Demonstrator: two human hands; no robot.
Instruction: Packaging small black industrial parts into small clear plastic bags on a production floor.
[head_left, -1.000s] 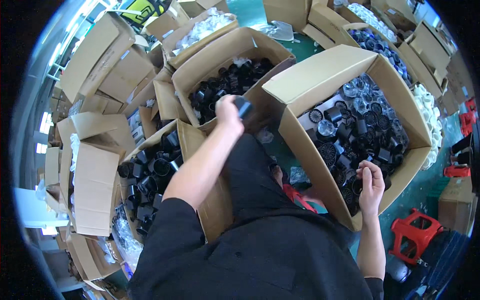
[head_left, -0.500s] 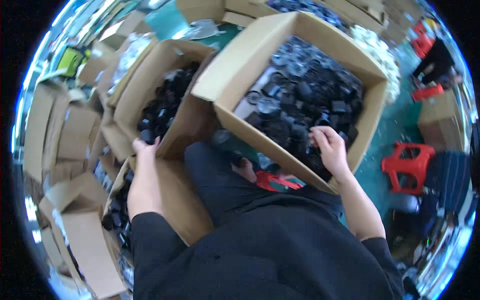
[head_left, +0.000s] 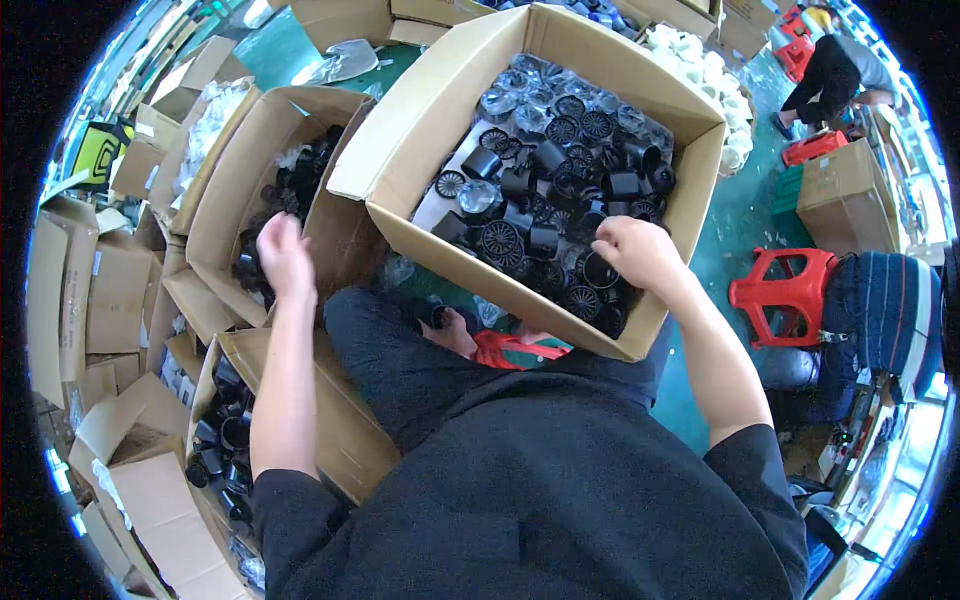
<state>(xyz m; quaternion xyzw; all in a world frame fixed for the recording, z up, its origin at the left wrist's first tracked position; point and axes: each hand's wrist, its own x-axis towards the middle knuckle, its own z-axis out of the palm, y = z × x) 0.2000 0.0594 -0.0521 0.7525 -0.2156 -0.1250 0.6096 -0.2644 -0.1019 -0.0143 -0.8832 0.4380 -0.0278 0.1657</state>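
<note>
A large open cardboard box point(head_left: 440, 120) stands before me, holding black round plastic parts point(head_left: 535, 185): cups, rings and spoked discs. Among them lie clear plastic cups point(head_left: 530, 115). Over its right near part is my right hand point(head_left: 640, 252), fingers curled and pressed together among the black parts; what they grip, if anything, is hidden. To the left, my left hand point(head_left: 287, 258) is above the near end of a second box point(head_left: 235, 185) with more black parts point(head_left: 305, 175). Motion smears its fingers, and no held part can be made out.
A third box point(head_left: 320, 410) with black parts stands by my left forearm. More cartons point(head_left: 130, 295) crowd the left. Red stools point(head_left: 785, 295) stand at the right, one beside a striped cloth. White parts point(head_left: 705, 85) are heaped behind the large box. Another person point(head_left: 835, 80) bends far right.
My left hand has moved up from the black part at the second box's near edge. My right hand stays curled over the large box's parts. The whole view has shifted.
</note>
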